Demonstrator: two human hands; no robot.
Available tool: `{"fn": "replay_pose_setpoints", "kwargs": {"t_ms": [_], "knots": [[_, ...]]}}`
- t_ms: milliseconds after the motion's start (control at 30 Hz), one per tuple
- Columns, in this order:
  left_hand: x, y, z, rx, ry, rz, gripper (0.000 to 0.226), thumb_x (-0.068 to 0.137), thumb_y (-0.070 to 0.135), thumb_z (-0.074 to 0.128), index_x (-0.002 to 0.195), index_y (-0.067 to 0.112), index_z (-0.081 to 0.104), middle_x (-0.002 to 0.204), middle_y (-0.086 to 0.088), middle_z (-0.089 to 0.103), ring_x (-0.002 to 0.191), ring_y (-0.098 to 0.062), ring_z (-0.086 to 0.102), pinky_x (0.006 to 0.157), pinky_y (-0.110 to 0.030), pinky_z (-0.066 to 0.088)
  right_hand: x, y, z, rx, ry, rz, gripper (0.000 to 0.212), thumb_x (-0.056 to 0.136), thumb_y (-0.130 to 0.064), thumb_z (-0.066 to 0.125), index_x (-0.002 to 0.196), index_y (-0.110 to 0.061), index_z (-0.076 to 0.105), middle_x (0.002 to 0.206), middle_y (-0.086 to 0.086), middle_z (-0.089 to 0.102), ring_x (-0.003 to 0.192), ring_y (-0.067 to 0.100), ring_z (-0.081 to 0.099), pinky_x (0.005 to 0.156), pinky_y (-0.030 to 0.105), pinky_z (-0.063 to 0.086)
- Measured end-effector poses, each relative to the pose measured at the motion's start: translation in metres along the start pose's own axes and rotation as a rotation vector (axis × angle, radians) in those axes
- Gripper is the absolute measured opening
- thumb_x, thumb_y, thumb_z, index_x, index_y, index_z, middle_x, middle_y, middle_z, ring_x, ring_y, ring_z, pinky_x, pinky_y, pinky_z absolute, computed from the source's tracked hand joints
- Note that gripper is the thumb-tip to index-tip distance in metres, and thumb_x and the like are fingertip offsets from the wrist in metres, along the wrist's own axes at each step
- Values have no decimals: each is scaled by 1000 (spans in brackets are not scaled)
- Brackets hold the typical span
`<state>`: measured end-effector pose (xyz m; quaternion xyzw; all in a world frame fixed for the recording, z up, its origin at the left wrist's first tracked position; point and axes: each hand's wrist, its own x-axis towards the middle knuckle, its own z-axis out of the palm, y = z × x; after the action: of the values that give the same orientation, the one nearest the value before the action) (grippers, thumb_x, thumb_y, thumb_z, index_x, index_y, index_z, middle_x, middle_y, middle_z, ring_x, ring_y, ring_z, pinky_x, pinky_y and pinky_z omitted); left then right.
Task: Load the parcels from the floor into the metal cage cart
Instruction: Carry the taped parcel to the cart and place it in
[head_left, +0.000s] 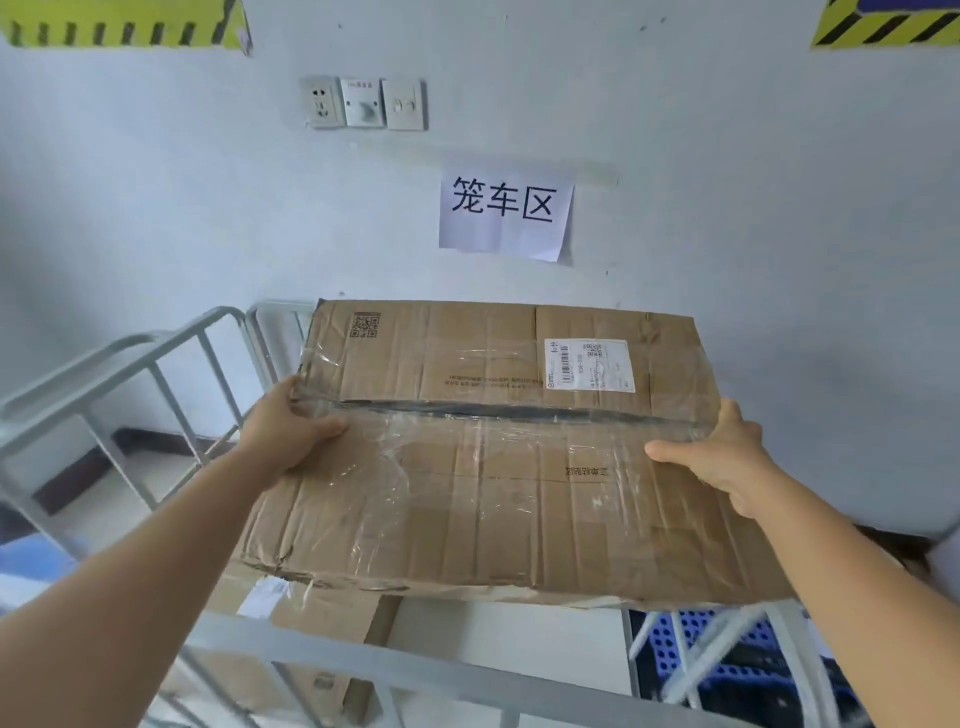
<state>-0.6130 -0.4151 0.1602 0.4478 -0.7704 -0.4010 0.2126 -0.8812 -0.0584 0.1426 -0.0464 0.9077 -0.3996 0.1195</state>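
While both of your arms reach forward and outward, your left hand (291, 431) grips the left edge of the large cardboard parcel (493, 467), thumb laid flat on its top face and the other fingers curled under, out of sight. Your right hand (727, 457) grasps the right edge the same way, thumb stretched along the top, fingers wrapped beneath the side. Both forearms are bare and run in from the lower corners of the view.

You hold the parcel in the air above the metal cage cart (130, 374), its near edge over the cart's front rail (415, 670) and its far edge near the wall. It is a broad, flat, worn brown box, creased and dented, with a torn lower left corner. Clear tape, wrinkled and glossy, runs across the top, and the centre seam between the flaps gapes dark. A white shipping label (589, 365) sits on the far right flap and a printed QR code (366, 325) on the far left.

Inside the cart, below the held box, lies another cardboard parcel (311, 618) with a white label. A paper sign (504, 213) with black characters is stuck on the wall above.
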Motion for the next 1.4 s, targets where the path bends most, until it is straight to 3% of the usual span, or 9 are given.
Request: {"fn": "replay_pose_setpoints", "kwargs": {"t_ms": [400, 533, 667, 900, 1133, 1400], "knots": [[55, -92, 73, 72, -176, -88, 90, 71, 27, 85, 145, 17, 35, 132, -8, 51, 113, -30, 52, 93, -41, 46, 17, 47, 75, -129, -55, 188, 128, 64, -38, 90, 156, -26, 3, 162, 7, 9, 145, 31, 23, 113, 48, 32], [64, -119, 102, 35, -279, -163, 88, 73, 21, 84, 145, 15, 34, 126, -10, 52, 107, -28, 53, 96, -43, 46, 20, 68, 88, -186, -70, 267, 130, 63, -39, 90, 156, -26, 0, 162, 9, 7, 144, 33, 24, 113, 49, 32], [70, -145, 131, 16, -376, -225, 87, 74, 13, 82, 145, 12, 32, 122, -5, 49, 104, -23, 51, 90, -37, 44, 26, 93, 98, -240, -124, 339, 134, 61, -43, 90, 156, -28, -4, 160, 10, 9, 143, 34, 25, 111, 51, 34], [74, -183, 172, 117, -459, -325, 91, 70, 21, 85, 146, 13, 34, 128, -9, 55, 110, -26, 56, 99, -43, 45, 48, 139, 126, -330, -243, 448, 131, 67, -44, 87, 156, -22, -7, 161, 13, 4, 145, 36, 22, 112, 50, 32], [85, -209, 209, 248, -486, -365, 82, 70, 26, 84, 138, 14, 41, 120, -7, 56, 105, -27, 56, 91, -39, 47, 82, 183, 168, -363, -340, 542, 127, 72, -40, 85, 156, -20, -8, 162, 13, 0, 147, 35, 17, 110, 47, 32], [122, -224, 260, 343, -545, -376, 60, 75, 23, 81, 126, 13, 51, 105, -4, 57, 94, -24, 55, 81, -32, 43, 135, 219, 201, -411, -451, 620, 125, 72, -49, 82, 156, -16, -4, 163, 11, 2, 147, 34, 19, 112, 48, 30]]}}
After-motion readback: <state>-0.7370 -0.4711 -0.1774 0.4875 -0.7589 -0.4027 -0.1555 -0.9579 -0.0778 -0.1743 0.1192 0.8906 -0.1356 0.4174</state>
